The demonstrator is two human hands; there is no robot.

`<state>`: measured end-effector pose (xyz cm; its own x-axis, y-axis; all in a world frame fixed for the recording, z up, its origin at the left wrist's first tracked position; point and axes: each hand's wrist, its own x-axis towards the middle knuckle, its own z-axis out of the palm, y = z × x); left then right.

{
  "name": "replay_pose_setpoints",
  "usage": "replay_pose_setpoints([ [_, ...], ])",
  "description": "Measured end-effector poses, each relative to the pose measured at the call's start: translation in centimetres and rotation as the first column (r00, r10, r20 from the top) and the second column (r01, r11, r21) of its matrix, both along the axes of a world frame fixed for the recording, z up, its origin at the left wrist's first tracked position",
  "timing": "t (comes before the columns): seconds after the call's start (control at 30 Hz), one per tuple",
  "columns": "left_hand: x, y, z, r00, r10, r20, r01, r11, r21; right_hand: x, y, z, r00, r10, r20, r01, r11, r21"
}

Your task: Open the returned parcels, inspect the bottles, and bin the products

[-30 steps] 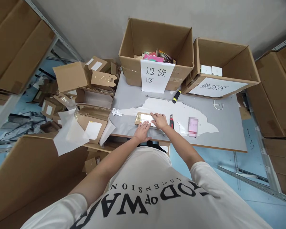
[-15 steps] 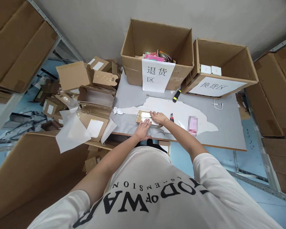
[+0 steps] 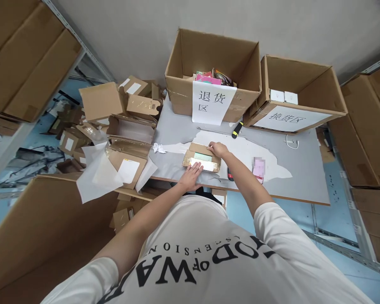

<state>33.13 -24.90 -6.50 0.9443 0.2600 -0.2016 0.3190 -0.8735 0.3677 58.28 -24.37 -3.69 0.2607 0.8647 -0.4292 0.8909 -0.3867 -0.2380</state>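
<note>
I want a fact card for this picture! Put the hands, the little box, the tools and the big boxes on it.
Left hand: fingers on the small box's near side
Right hand: at the flap's right end
Small box: flap raised, something pale green showing
Tools: black-and-yellow handle; red-and-black tool, partly hidden by right arm
Big boxes: left one and right one, each with paper sign

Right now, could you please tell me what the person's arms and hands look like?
The left hand and right hand are bare, without gloves, and no watch or bracelet shows. Short white sleeves leave the forearms uncovered; the white shirt bears dark lettering.
</note>
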Motion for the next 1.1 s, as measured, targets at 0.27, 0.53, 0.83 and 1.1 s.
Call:
replay_pose_setpoints([
  [0.27, 0.3, 1.4, -0.4, 0.996, 0.049, 0.080, -0.045, 0.998, -0.049, -1.5, -1.6, -1.3, 0.990, -0.067, 0.121, 0.030, 0.959, 0.283],
  [0.53, -1.0, 8.2, 0.2, 0.964, 0.141, 0.223, -0.114, 0.985, -0.127, -4.5, -6.3, 1.3, 0.962, 0.254, 0.100, -0.273, 0.912, 0.305],
  [0.83, 1.2, 15.2, 0.7, 0.982, -0.187, -0.019, 0.185, 0.980, -0.078, -8.3, -3.0, 0.4, 0.995, 0.095, -0.036, -0.093, 0.995, 0.043],
  [1.1, 1.1, 15.1, -0.1, 0.986, -0.156, -0.064, 0.152, 0.986, -0.063, -9.9, -4.0, 1.0, 0.987, 0.144, 0.078, -0.149, 0.986, 0.071],
])
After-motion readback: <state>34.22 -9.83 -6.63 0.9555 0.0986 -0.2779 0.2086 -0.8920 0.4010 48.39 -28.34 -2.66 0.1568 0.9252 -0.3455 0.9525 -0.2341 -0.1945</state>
